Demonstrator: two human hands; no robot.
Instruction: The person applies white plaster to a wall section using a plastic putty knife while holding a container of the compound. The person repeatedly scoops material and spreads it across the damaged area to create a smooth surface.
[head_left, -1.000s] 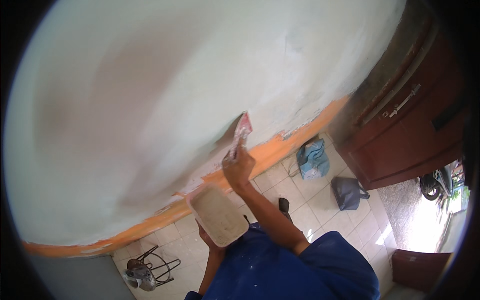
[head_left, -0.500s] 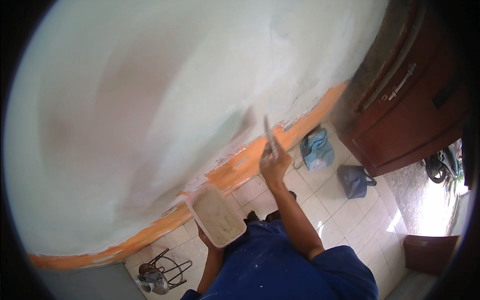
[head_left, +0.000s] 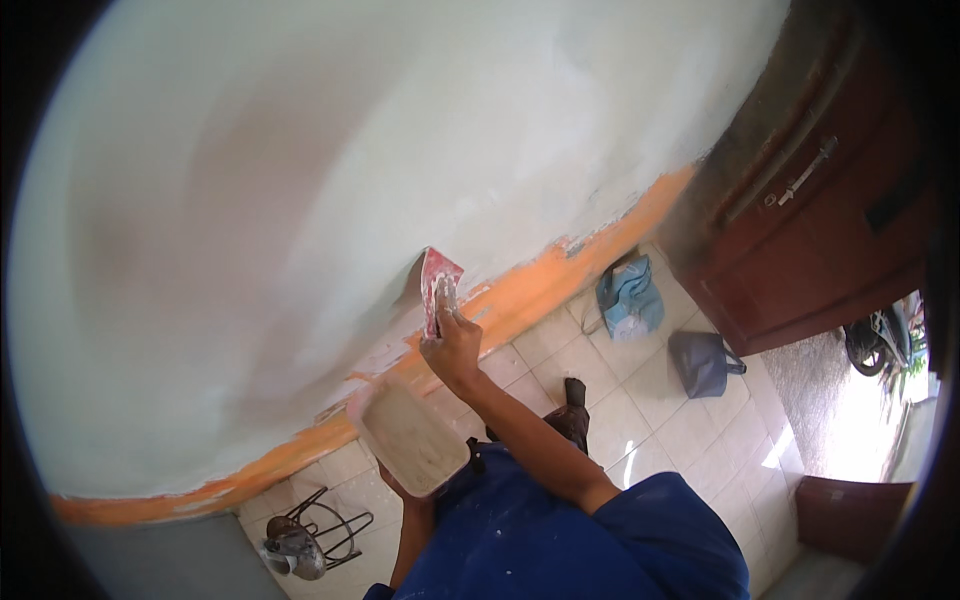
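Note:
My right hand (head_left: 455,345) grips a red, white-smeared putty spreader (head_left: 440,268), fingers stretched along its flat back. The spreader's far edge lies against the pale plastered wall (head_left: 330,200), just above an orange band. My left hand (head_left: 402,488), mostly hidden beneath, holds a pale rectangular tub (head_left: 376,446) at its lower left edge. A thin greyish-beige layer of paste coats the tub's inside. The tub stands close in front of my body, tilted, below the right hand.
The flaking orange band (head_left: 525,310) runs along the wall's foot. On the tiled floor lie a blue bag (head_left: 630,298) and a dark grey bag (head_left: 700,362). A metal-legged stool (head_left: 310,545) stands lower left. A reddish-brown door (head_left: 800,250) is at right, with a motorcycle (head_left: 880,340) outside.
My right hand has swung left and down with the spreader, which now shows its red face against the wall. The tub has shifted slightly left. One foot now shows further right.

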